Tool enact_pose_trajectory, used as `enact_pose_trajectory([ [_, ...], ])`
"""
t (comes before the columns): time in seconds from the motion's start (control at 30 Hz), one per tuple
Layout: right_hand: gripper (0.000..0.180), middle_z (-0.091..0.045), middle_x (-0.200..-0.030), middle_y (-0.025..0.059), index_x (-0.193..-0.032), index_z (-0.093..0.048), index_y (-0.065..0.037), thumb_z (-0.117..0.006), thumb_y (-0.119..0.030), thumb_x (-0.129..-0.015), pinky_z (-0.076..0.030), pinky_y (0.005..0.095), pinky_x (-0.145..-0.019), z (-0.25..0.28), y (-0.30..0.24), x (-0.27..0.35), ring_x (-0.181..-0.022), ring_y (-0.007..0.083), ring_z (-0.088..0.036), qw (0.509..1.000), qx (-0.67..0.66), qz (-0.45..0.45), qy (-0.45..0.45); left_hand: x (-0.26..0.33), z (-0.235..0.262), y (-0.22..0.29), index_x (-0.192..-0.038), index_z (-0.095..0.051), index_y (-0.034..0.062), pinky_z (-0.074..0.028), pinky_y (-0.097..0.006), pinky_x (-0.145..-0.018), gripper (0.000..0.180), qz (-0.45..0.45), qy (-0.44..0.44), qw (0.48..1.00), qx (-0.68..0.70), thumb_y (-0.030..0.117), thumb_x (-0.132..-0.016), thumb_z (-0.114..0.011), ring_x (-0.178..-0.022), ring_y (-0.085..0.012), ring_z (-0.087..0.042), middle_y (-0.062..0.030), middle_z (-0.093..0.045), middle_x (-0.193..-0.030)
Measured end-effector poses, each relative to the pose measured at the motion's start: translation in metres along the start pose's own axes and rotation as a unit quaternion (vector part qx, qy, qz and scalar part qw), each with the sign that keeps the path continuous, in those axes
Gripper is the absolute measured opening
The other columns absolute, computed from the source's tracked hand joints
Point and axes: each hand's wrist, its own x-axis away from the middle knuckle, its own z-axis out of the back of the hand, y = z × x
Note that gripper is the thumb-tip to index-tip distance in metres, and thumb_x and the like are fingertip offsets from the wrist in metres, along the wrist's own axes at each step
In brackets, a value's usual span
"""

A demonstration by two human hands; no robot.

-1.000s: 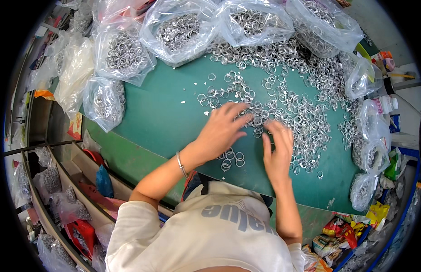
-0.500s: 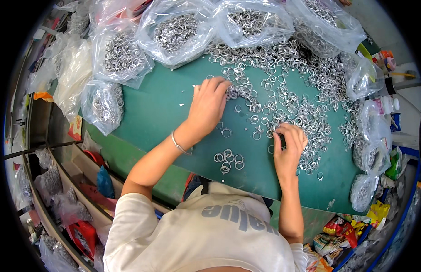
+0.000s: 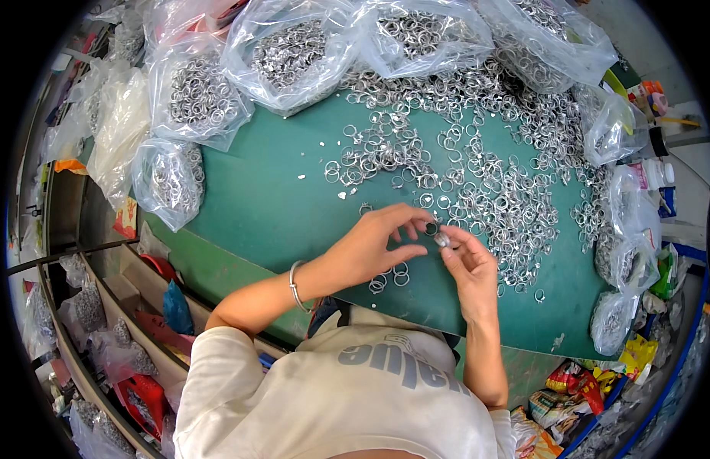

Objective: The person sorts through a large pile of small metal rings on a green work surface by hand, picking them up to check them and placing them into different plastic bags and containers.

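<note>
My left hand, with a bracelet on its wrist, is over the near middle of the green table. Its thumb and fingers are apart; a dark ring shows at its fingertips, and I cannot tell whether they touch it. Facing it, my right hand is closed, pinching a silvery ring between thumb and fingers. Under my left hand a small group of rings lies partly hidden. Beyond both hands, loose metal rings spread in a heap, with a smaller pile to its left.
Clear plastic bags of rings line the table's far edge, with more bags down the right side. Small white bits lie on the green tabletop. Wooden compartments with bagged parts stand at lower left.
My left hand has come back from the far pile, nearer me and to the right. My right hand has lifted from the heap's edge and moved slightly left and nearer, with a ring in it.
</note>
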Motion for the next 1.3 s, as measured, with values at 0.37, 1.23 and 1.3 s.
enact_pose_trajectory([
  [0.37, 0.034, -0.062, -0.107, 0.0096, -0.120, -0.054, 0.003, -0.059, 0.006, -0.087, -0.048, 0.0243, -0.077, -0.021, 0.015, 0.010, -0.095, 0.0148, -0.060, 0.994, -0.109, 0.005, -0.028, 0.020, -0.015, -0.009, -0.098, -0.065, 0.0006, -0.052, -0.027, -0.069, 0.021, -0.037, 0.068, 0.997, 0.012, -0.008, -0.078, -0.067, -0.080, -0.0164, -0.062, -0.0087, -0.063, -0.096],
  [1.23, 0.016, -0.058, -0.092, 0.0073, -0.090, -0.065, -0.003, -0.070, -0.008, -0.076, -0.035, 0.0384, -0.075, -0.028, 0.007, -0.065, -0.088, 0.0254, -0.050, 0.763, 0.567, 0.287, 0.122, -0.029, -0.003, -0.042, -0.095, -0.061, 0.0013, -0.046, -0.038, -0.073, 0.019, -0.121, 0.080, 0.931, -0.334, 0.005, -0.078, -0.066, -0.086, -0.0294, -0.056, -0.0108, -0.056, -0.092],
  [1.3, 0.015, -0.059, -0.090, 0.0063, -0.089, -0.064, -0.003, -0.070, -0.007, -0.076, -0.036, 0.0386, -0.075, -0.024, 0.008, -0.066, -0.087, 0.0250, -0.051, 0.774, 0.553, 0.289, 0.112, -0.028, -0.005, -0.040, -0.096, -0.061, 0.0012, -0.047, -0.040, -0.073, 0.019, -0.119, 0.088, 0.943, -0.300, 0.005, -0.078, -0.066, -0.086, -0.0313, -0.057, -0.0115, -0.057, -0.091],
])
